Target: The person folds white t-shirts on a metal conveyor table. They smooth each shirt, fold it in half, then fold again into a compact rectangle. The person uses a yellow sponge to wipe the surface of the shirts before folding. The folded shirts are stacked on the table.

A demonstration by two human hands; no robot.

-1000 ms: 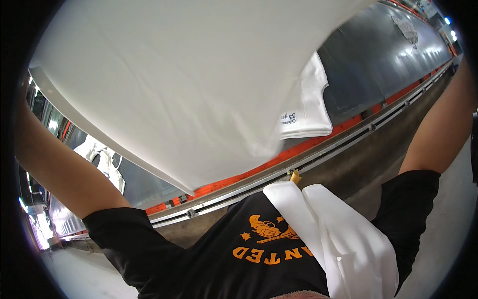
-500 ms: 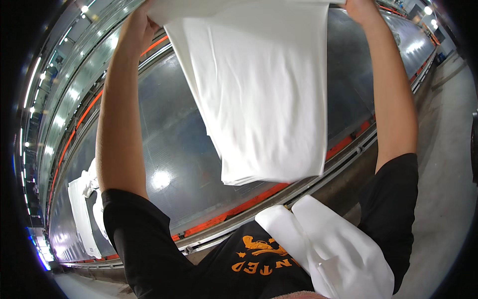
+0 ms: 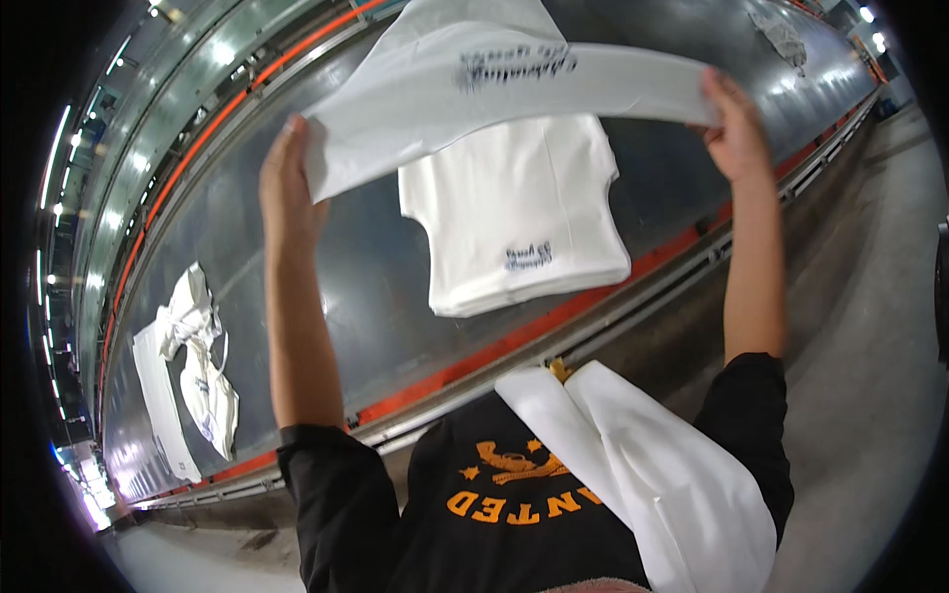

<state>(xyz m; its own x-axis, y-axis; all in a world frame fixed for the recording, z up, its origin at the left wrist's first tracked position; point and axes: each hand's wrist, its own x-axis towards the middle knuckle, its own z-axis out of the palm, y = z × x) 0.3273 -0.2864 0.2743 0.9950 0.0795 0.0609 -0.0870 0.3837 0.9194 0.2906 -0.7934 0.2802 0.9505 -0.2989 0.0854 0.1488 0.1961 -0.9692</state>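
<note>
A: While both arms reach out over the metal table (image 3: 381, 296), what are the hands doing?

B: The left hand (image 3: 290, 183) is clamped on the left end of a white cloth panel (image 3: 425, 124); the right hand (image 3: 736, 128) grips its right end, fingers closed on the edge; the hands are well apart, with the panel stretched in a curved band between them.

A: Where exactly is that panel?

B: Above the table, just beyond a stack of white pieces (image 3: 519, 227) as seen from the wearer; it hides the stack's far end; dark lettering, somewhat blurred, runs across the band.

A: And the stack?

B: It lies flat by the table's near edge, its layers showing on the near side, with dark lettering there too; a red strip (image 3: 420, 398) runs along that edge.

A: Anything else about?

B: On the left, a crumpled white bundle (image 3: 188, 311) lies beside a long white strip (image 3: 163, 405); at far right there is a greyish cloth (image 3: 781, 42); nearest, a folded white cloth (image 3: 657, 484) hangs over the right of the wearer's black shirt (image 3: 544, 558).
</note>
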